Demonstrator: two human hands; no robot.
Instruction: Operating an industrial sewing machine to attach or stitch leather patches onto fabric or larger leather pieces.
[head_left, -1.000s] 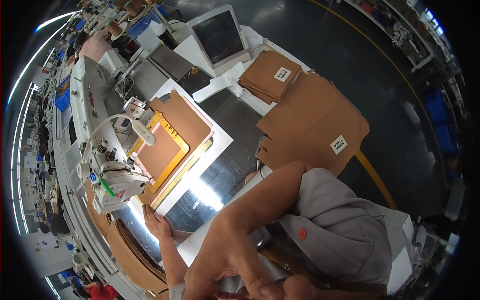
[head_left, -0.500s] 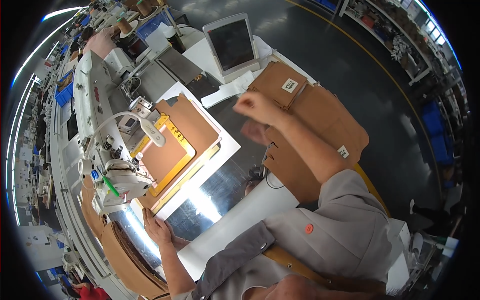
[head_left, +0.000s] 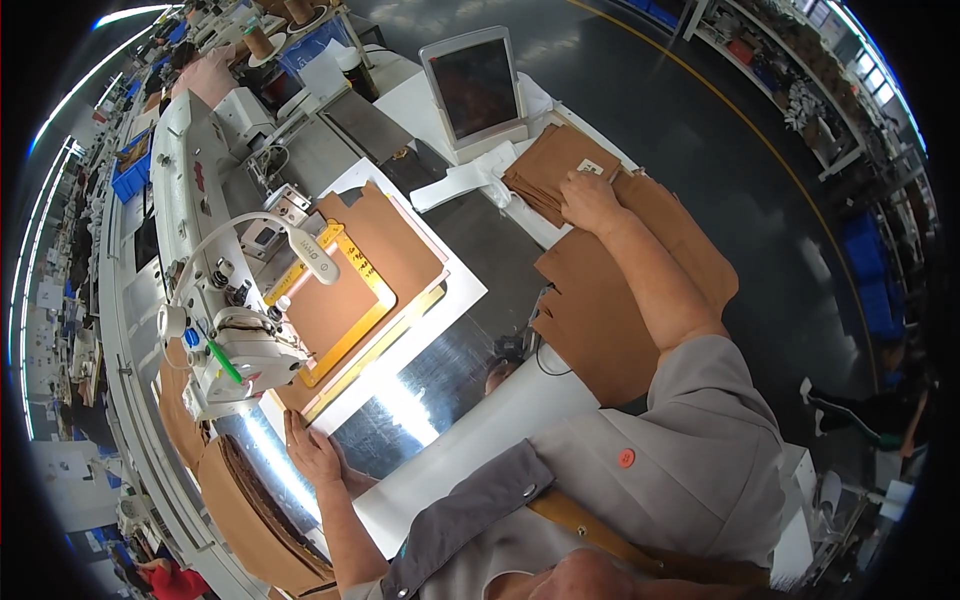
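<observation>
My left hand lies with its fingers stretched out at the near corner of a white sewing template, close to the sewing machine head. On that template a large brown panel lies beneath a yellow frame. At the right, my right hand reaches onto a stack of small brown panels. Its fingers are bent together against the top panel, beside a white label. Whether they pinch an edge is hidden.
Larger brown panels lie under and beside the small stack. A tablet-like screen stands behind. A bent lamp hangs over the template. More brown panels are piled left of my left forearm. White sheeting covers the near edge.
My right hand has moved right and away from me, from above the table onto the small stack. The left hand stays at the template corner. The view has shifted slightly.
</observation>
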